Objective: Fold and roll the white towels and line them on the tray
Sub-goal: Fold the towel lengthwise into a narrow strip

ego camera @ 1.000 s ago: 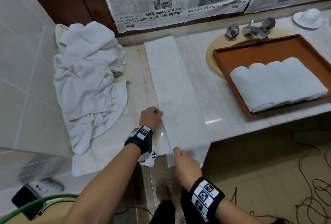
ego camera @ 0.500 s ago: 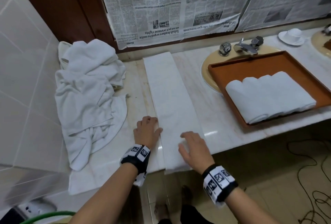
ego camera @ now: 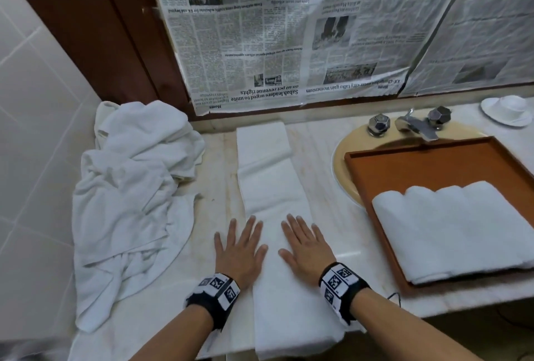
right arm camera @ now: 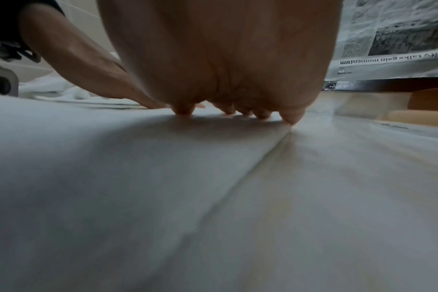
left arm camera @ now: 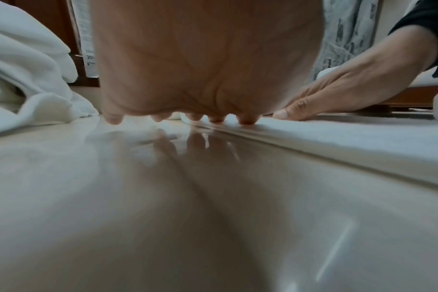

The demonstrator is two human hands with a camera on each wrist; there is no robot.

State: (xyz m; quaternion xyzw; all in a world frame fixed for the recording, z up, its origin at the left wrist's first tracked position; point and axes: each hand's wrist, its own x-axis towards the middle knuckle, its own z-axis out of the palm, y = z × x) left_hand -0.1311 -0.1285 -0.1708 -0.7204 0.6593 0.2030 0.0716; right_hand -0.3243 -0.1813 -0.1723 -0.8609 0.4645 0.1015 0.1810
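A marble counter point(ego camera: 332, 196) carries a heap of loose towels point(ego camera: 127, 202) at left, a long folded towel point(ego camera: 274, 207) in the middle, and a tray point(ego camera: 433, 164) holding rolled towels point(ego camera: 456, 230); left hand point(ego camera: 239, 248) and right hand point(ego camera: 307, 245) press flat, fingers straight, on the folded towel's near end

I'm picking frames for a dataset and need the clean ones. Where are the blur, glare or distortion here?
Head view: sharp, wide-angle bend at the edges, a glare streak on the counter. Left wrist view: the left hand looms soft, its fingers mirrored in the glossy marble. Right wrist view: dim, the folded towel smeared.
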